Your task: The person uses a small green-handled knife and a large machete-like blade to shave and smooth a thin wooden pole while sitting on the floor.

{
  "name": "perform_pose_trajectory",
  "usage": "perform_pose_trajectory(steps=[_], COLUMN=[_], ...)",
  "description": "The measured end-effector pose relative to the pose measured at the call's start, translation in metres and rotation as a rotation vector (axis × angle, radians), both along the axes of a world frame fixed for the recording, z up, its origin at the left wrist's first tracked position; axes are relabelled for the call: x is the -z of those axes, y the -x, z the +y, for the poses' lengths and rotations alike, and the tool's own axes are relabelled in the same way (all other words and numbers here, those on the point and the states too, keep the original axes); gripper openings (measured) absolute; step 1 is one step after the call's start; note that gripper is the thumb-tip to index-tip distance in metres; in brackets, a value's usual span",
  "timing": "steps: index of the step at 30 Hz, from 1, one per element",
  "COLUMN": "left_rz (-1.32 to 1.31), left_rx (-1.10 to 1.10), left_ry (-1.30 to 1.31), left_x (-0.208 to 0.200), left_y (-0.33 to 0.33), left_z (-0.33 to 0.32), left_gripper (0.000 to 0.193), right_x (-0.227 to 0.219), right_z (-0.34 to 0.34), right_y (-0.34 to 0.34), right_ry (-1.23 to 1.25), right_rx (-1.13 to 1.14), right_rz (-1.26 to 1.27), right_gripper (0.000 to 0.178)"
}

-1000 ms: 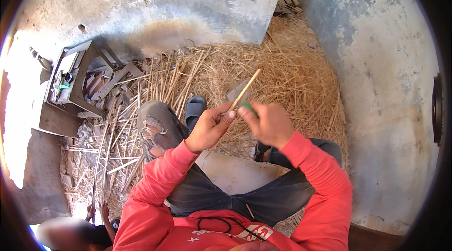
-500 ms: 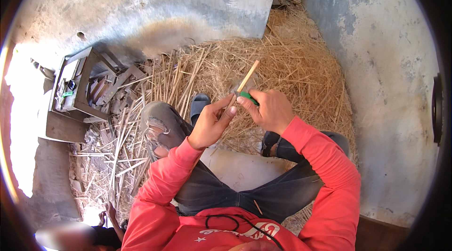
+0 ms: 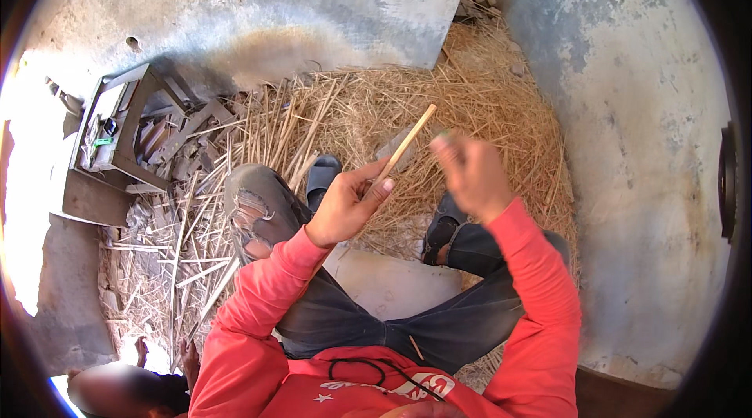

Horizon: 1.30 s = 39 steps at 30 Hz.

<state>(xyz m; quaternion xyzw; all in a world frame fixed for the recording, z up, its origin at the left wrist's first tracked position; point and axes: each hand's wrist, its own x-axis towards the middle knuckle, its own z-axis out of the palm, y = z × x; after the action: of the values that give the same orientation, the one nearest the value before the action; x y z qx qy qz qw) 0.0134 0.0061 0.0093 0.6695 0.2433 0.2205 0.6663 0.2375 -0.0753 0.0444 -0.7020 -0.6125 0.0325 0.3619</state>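
Observation:
A pale, peeled wooden stick (image 3: pixel 413 137) slants up and away from my left hand (image 3: pixel 345 206), whose thumb and fingers pinch its lower part. To the right, apart from the stick, my right hand (image 3: pixel 474 175) is raised and smeared by motion. Its fingers are closed round a green-handled knife (image 3: pixel 445 134); only a speck of green shows at the fingertips, and the blade cannot be made out. Both hands are above my bent legs (image 3: pixel 337 316). A small sliver of wood (image 3: pixel 417 347) lies on my trousers.
Straw and shavings (image 3: pixel 501 104) cover the floor. Long split sticks (image 3: pixel 184 246) lie at the left, near a wooden stool-like frame (image 3: pixel 129 124) bearing a green item. Walls (image 3: pixel 634 144) rise ahead and at right. Another person's hand (image 3: pixel 188 355) shows at the lower left.
My right hand has moved off the stick, up and to the right, with the green handle now mostly hidden. My left hand still holds the stick in nearly the same place.

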Motion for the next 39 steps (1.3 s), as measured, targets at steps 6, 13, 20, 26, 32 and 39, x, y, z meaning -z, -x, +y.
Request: perform_pose_trajectory(steps=[6,13,20,26,32,39], left_rz=[-0.008,0.147,0.078,0.049,0.127,0.027], left_rx=[-0.096,-0.063,-0.102,-0.153,-0.101,-0.156], left_ry=[-0.055,-0.122,-0.261,-0.296,-0.183,-0.175], left_x=[0.022,0.004,0.015,0.021,0.008,0.020], left_y=[0.006,-0.001,0.004,-0.004,0.005,0.001], left_z=[-0.002,0.000,-0.002,-0.001,-0.003,-0.004], left_gripper=[0.049,0.051,0.052,0.051,0.051,0.053], right_x=[0.012,-0.003,0.004,0.000,-0.004,-0.005], right_z=[0.021,0.022,0.019,0.016,0.034,0.021], right_y=[0.007,-0.008,-0.003,0.009,-0.046,-0.014], right_ry=[0.238,0.224,0.277,0.210,0.222,0.204], right_rx=[-0.051,0.024,0.023,-0.027,0.155,0.075], right_rz=[-0.089,-0.094,-0.128,-0.115,-0.167,-0.094], right_gripper=[0.068,0.069,0.069,0.072,0.067,0.076])
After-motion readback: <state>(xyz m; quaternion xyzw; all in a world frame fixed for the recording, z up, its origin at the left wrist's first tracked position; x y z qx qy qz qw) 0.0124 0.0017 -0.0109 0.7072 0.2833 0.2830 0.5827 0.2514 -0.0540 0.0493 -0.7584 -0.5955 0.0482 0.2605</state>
